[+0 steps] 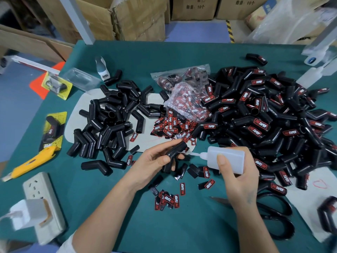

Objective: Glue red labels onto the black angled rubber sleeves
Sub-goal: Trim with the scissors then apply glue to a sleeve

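My left hand (155, 161) grips a black angled rubber sleeve (175, 154) above the green table. My right hand (238, 178) holds a white glue bottle (228, 157), whose thin nozzle points left and touches the sleeve. Plain black sleeves lie in a heap (113, 121) at the left. Sleeves with red labels form a big pile (264, 117) at the right. Loose red labels (173, 128) lie scattered in the middle, and more red labels (169, 198) lie near my wrists.
A clear bag of labels (187, 95) sits at centre back. Black scissors (273, 214) lie under my right forearm. At the left are a yellow utility knife (31, 161) and a white power strip (43, 203). Cardboard boxes (138, 17) stand behind the table.
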The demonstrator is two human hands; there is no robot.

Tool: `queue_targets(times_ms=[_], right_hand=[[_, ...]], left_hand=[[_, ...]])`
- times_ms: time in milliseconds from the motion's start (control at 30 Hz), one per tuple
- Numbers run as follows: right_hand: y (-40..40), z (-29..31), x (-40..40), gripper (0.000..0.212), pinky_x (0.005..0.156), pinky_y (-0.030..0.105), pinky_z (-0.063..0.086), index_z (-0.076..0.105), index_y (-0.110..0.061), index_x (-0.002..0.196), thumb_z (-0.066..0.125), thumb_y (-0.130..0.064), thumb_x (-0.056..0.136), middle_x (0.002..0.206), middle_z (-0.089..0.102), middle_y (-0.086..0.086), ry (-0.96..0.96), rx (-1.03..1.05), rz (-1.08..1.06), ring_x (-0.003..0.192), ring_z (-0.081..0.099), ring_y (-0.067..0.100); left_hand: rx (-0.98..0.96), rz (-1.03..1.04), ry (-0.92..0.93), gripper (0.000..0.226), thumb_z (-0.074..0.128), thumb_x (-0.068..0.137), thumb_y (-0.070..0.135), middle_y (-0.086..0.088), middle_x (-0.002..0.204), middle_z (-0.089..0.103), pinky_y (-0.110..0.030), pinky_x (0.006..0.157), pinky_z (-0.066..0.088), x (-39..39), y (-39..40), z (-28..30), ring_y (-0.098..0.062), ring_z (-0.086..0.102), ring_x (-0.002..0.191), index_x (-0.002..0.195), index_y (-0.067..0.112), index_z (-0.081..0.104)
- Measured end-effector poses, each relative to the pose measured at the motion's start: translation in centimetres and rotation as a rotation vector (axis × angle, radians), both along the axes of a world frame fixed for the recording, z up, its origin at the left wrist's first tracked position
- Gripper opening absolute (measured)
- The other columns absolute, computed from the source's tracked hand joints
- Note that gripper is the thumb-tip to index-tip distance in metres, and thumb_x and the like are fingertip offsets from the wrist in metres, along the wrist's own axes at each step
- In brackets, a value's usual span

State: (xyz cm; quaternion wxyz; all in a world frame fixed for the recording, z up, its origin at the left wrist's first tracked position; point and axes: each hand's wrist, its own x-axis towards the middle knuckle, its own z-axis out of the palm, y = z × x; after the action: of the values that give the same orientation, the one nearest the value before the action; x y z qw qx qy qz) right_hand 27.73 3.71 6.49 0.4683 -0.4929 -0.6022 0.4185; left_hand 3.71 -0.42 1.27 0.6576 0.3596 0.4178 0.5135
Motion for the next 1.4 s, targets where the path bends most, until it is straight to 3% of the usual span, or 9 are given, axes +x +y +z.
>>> queue_targets(times_ms=[333,467,633,800,900,1067,1200,1400], right_hand=[[0.2,0.0,0.1,0.007,0.063,0.010,0.048,0.059,-0.054,0.094,0.064,-0.052,0.089,0.092,0.069,-0.021,0.003,-0.004,-0.028,0.078,0.065,0.000],[-0.1,0.1,-0.2,0.008,0.056,0.008,0.048,0.060,-0.053,0.094,0.065,-0.050,0.089,0.090,0.069,-0.021,0.003,0.001,0.010,0.075,0.065,-0.003],[0.1,0.0,0.0,0.008,0.062,0.010,0.048,0.060,-0.053,0.095,0.065,-0.052,0.088,0.090,0.069,-0.021,0.016,-0.006,-0.030,0.075,0.066,0.000],[0.0,0.0,-0.1,0.008,0.059,0.008,0.047,0.061,-0.052,0.094,0.065,-0.049,0.089,0.090,0.070,-0.022,0.011,0.006,-0.007,0.074,0.066,-0.002],[0.2,0.0,0.2,0.008,0.063,0.008,0.047,0.060,-0.052,0.095,0.065,-0.051,0.089,0.091,0.069,-0.021,0.024,0.000,-0.041,0.076,0.065,-0.002],[0.0,0.1,0.0,0.009,0.060,0.011,0.049,0.060,-0.053,0.095,0.065,-0.050,0.089,0.092,0.069,-0.021,0.010,0.012,-0.007,0.076,0.066,-0.001],[0.1,0.1,0.2,0.009,0.062,0.010,0.048,0.059,-0.054,0.095,0.064,-0.051,0.089,0.091,0.068,-0.022,0.012,0.014,-0.052,0.078,0.064,-0.001],[0.1,0.1,0.2,0.009,0.061,0.009,0.047,0.059,-0.053,0.096,0.064,-0.050,0.089,0.092,0.068,-0.021,0.013,0.022,-0.059,0.078,0.065,-0.001]], left_hand=[[0.012,0.006,-0.029,0.069,0.082,0.083,0.051,-0.005,0.114,0.076,-0.024,0.079,0.053,0.5,0.0,1.1,-0.011,0.068,0.086,0.144,0.023,0.063],[0.006,0.005,-0.035,0.083,0.082,0.083,0.051,-0.002,0.118,0.076,-0.024,0.079,0.054,0.7,0.0,1.4,-0.010,0.070,0.090,0.150,0.014,0.049],[0.026,-0.007,-0.014,0.088,0.080,0.084,0.052,-0.002,0.116,0.076,-0.024,0.078,0.053,0.8,0.0,1.5,-0.009,0.069,0.088,0.153,0.013,0.042],[0.023,-0.004,-0.034,0.079,0.081,0.085,0.051,-0.004,0.117,0.075,-0.025,0.079,0.053,0.6,0.0,1.2,-0.011,0.068,0.087,0.150,0.014,0.055],[0.005,0.004,-0.030,0.070,0.083,0.082,0.054,-0.009,0.113,0.075,-0.027,0.079,0.052,0.4,0.0,1.1,-0.017,0.062,0.080,0.143,0.025,0.064],[0.018,-0.006,-0.041,0.069,0.080,0.086,0.049,-0.004,0.118,0.075,-0.026,0.079,0.053,0.6,-0.1,1.1,-0.012,0.068,0.088,0.146,0.022,0.061],[-0.009,-0.002,-0.011,0.071,0.082,0.083,0.054,-0.012,0.113,0.074,-0.029,0.079,0.050,0.2,-0.2,0.8,-0.021,0.059,0.079,0.145,0.025,0.063],[0.001,-0.006,-0.005,0.069,0.081,0.084,0.054,-0.014,0.114,0.073,-0.030,0.080,0.050,0.0,-0.1,0.5,-0.021,0.059,0.078,0.145,0.026,0.064]])
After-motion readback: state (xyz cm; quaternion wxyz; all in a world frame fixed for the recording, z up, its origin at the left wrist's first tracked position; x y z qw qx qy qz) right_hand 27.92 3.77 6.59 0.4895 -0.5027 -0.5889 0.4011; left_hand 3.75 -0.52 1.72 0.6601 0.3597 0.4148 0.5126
